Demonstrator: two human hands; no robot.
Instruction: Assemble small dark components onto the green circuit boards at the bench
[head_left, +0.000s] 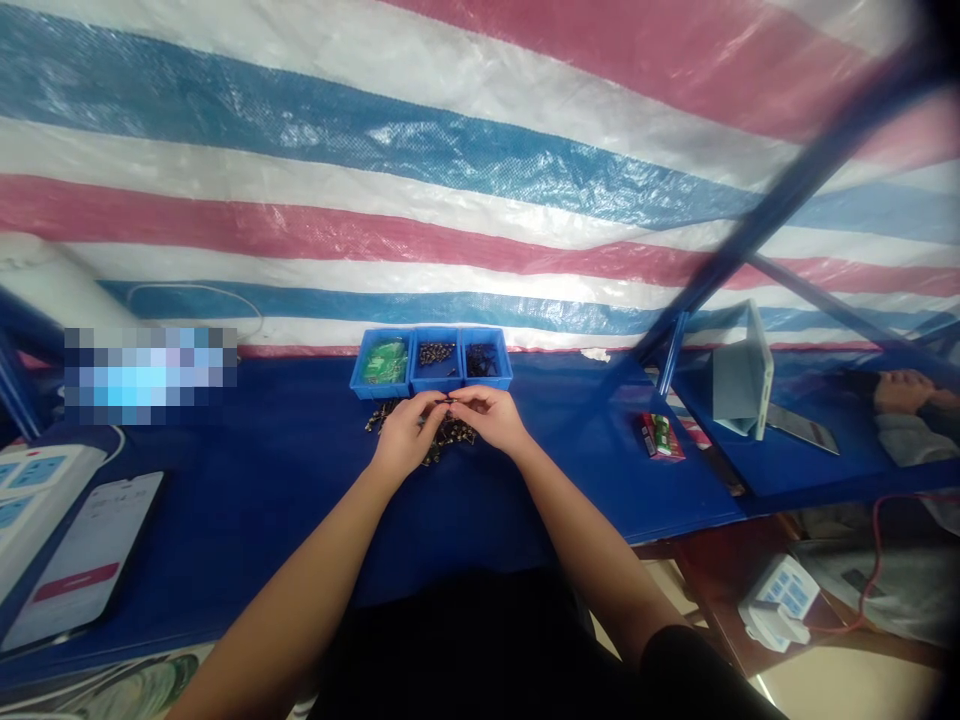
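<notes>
- A small dark part (450, 401) is held between the fingertips of the left hand (406, 434) and the right hand (495, 416), shared about equally by both.
- The fingers of each hand are drawn together, thumb against index, in a pinch on that part.
- Its long axis seems to be laid crosswise, from hand to hand; finer detail cannot be told.
- Directly below the hands, a pile of small metal-and-black parts (456, 432) is spread on the blue worktop (300, 480).
- Just beyond the fingertips, three blue bins (436, 384) are lined up, the right-hand one being nearest the right hand.
</notes>
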